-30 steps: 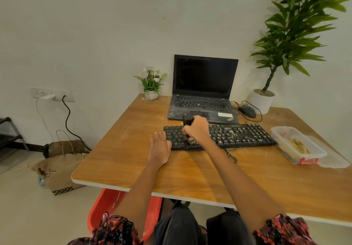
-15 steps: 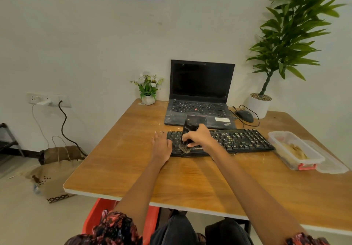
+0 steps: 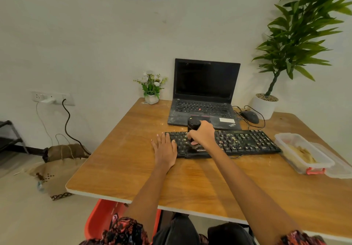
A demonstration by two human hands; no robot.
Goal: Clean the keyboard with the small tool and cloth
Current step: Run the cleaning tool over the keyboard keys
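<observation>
The keyboard (image 3: 224,143) lies on the table (image 3: 123,160) before the laptop (image 3: 204,99), its right half crumb-speckled, the right hand (image 3: 202,135) gripping the brush (image 3: 193,128) on its left keys, the left hand (image 3: 164,149) flat beside it, no cloth visible.

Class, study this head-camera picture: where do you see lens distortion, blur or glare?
Head view: wide-angle bending curves the table edge and tilts the tall plant; brush bristles under the right hand smear slightly; soft even light, no strong glare.
</observation>
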